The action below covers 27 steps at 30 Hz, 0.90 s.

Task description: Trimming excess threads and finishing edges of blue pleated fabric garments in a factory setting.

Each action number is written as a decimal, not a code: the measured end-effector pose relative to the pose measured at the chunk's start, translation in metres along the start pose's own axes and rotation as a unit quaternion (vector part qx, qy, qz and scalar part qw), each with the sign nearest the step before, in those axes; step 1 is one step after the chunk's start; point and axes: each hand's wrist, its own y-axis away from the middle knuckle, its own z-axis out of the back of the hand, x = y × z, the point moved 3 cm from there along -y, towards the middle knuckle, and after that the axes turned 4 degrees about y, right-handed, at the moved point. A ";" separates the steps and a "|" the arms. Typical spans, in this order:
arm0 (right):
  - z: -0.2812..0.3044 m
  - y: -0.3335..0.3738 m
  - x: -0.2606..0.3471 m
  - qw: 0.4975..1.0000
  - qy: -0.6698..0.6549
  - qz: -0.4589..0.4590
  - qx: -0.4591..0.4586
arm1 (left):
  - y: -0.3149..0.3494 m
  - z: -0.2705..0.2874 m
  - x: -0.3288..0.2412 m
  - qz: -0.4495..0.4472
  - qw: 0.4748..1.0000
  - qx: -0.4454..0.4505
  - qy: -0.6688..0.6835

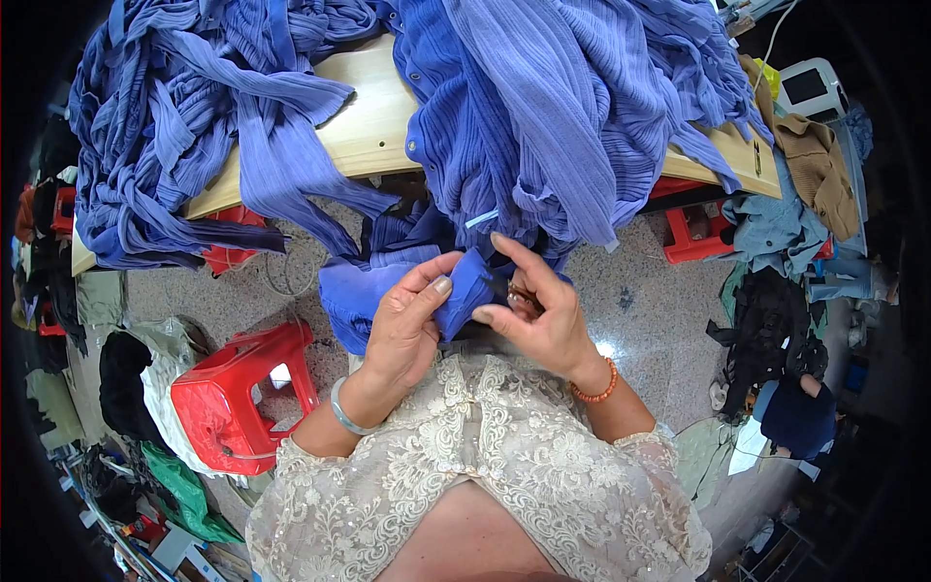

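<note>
My left hand (412,315) is closed, pinching the folded edge of a blue knit garment (369,296) between thumb and fingers in front of my chest. Beside it, my right hand (543,310) curls its lower fingers around a small tool with a brownish, shiny handle, which looks like thread snips (524,299). Its thumb and forefinger stand apart, close to the held cloth. The tool's tip is blurred against the fabric. The garment's cloth runs up towards a pile of blue ribbed knitwear (543,107), where a small pale blue strip (482,219) shows.
A wooden table (364,97) ahead bears the pile and another heap of blue knitwear (184,126). A red plastic stool (228,407) stands at left, another red stool (693,238) under the table's right side. Brown (815,165) and black garments (766,325) lie at right.
</note>
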 end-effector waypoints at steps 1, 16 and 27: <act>0.001 -0.003 -0.007 0.999 -0.035 -0.024 -0.005 | 0.001 0.002 -0.001 0.008 1.000 0.013 -0.019; -0.002 -0.017 -0.039 0.963 -0.225 -0.078 0.123 | 0.035 -0.019 -0.067 -0.324 0.870 0.002 -0.371; 0.017 0.001 -0.014 0.965 -0.246 -0.028 0.086 | 0.132 -0.126 -0.104 -0.774 0.517 0.365 0.025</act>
